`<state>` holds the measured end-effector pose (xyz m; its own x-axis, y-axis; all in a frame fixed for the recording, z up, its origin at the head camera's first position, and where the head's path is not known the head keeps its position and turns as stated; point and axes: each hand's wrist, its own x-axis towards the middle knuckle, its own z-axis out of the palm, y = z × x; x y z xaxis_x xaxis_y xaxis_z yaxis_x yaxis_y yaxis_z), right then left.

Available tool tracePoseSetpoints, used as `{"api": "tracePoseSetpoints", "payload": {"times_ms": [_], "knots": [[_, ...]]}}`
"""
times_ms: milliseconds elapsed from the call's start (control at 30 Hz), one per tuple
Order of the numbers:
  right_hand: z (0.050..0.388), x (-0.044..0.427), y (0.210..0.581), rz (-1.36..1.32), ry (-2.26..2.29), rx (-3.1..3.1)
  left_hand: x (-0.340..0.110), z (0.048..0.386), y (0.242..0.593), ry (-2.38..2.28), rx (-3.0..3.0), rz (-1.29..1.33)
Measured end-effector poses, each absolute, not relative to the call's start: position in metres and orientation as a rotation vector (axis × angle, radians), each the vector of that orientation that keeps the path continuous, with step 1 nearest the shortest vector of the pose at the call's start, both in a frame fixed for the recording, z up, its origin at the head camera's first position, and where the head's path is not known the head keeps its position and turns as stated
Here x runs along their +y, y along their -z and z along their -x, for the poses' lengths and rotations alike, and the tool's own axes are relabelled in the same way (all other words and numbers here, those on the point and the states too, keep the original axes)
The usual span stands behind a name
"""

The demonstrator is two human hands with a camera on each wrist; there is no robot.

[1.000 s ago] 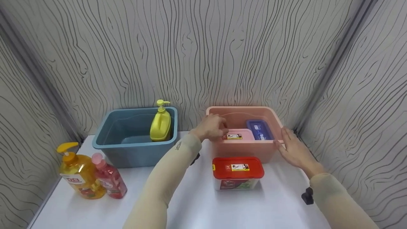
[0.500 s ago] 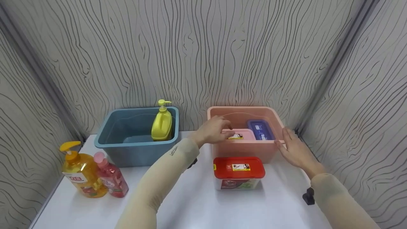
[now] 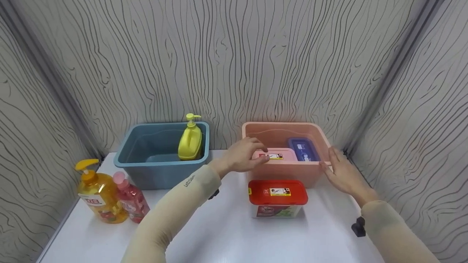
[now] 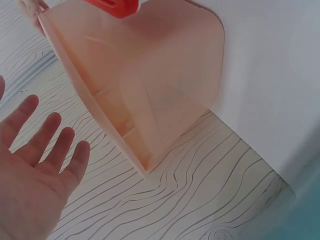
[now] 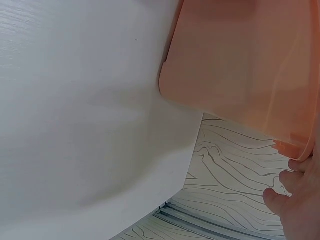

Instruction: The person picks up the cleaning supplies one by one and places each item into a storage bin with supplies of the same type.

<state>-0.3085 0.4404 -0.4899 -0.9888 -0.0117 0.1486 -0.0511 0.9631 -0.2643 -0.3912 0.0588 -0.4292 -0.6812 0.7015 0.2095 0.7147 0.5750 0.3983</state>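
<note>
My left hand [image 3: 243, 155] hovers over the front left rim of the salmon-pink bin [image 3: 285, 173]. Its fingers are spread and relaxed with nothing in them; the left wrist view shows this hand [image 4: 37, 170] apart from the bin wall [image 4: 170, 85]. My right hand [image 3: 343, 173] lies along the bin's front right corner, fingers extended and touching the rim, as the right wrist view [image 5: 302, 197] also shows. Inside the bin sit a pink-lidded box [image 3: 287, 150], its left end partly covered by my left hand, and a blue-lidded box [image 3: 303, 148]. A red-lidded detergent tub [image 3: 279, 197] stands before the bin.
At the left, a blue-grey bin [image 3: 153, 175] holds a yellow pump bottle [image 3: 190, 142]. An orange pump bottle [image 3: 102, 197] and a pink bottle [image 3: 132, 199] stand in front of it on the white table [image 3: 226, 226]. Patterned panels [image 3: 234, 65] enclose the back and sides.
My left hand has drawn back from inside the pink bin toward its front left rim, fingers loosening. The right hand stays at the bin's right corner. The view has shifted slightly.
</note>
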Motion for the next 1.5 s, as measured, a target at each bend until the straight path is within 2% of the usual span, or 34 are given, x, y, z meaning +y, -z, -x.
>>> {"api": "tracePoseSetpoints", "payload": {"times_ms": [767, 1233, 1500], "knots": [[0.309, 0.441, 0.492, -0.063, -0.427, -2.949, 0.038, 0.363, 0.446, 0.820, -2.782, 1.300], [0.308, 0.442, 0.492, -0.034, -0.450, -2.969, 0.030, 0.350, 0.472, 1.075, -2.784, 1.221], [0.309, 0.442, 0.492, -0.079, -0.428, -2.944, 0.030, 0.343, 0.488, 0.991, -2.759, 1.313]]}}
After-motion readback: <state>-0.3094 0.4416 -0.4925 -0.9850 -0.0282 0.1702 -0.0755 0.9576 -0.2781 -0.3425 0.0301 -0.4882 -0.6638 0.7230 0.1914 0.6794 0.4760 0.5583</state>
